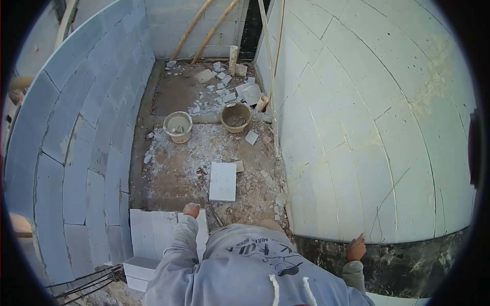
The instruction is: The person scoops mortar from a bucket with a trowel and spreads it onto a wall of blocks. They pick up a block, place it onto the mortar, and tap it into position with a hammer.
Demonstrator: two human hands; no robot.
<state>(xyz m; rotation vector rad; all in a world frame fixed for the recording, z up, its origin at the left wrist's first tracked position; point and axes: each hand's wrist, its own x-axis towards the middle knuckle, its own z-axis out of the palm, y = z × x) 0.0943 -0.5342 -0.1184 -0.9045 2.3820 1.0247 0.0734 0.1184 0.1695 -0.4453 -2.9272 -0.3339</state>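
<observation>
My left hand [191,209] is closed like a fist, at the upper edge of a row of white blocks [145,224]. Whatever its fingers may hold is hidden. My right hand [356,248] is out to the side, by the black band [403,265] along the foot of the right wall. One finger stretches up toward the pale block wall [337,204]; the others are partly hidden, and I make out nothing in them. In front of me, a loose white block [223,182] lies flat on the dirt floor.
A pale bucket [178,133] and a tan bucket with grey mortar [236,122] stand ahead. Broken block pieces [224,81] litter the far floor near upright pipes [233,60]. A block wall [87,153] rises on the left. Wooden poles [209,35] lean at the back.
</observation>
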